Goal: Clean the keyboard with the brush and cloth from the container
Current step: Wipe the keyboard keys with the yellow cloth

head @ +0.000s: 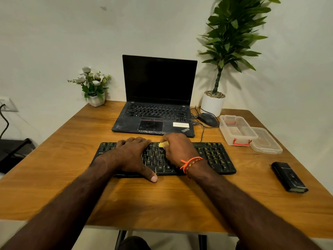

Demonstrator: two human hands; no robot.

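At frame centre, my left hand (134, 156) presses flat on the black keyboard (214, 156) while my right hand (177, 150) grips a yellow object (163, 144), probably the cloth; wiping keys, next sweep rightward.

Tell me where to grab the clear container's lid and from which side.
Judging by its pose, take the lid by its front right rim, coming from the right: it lies flat on the table, its left edge tucked against the container.
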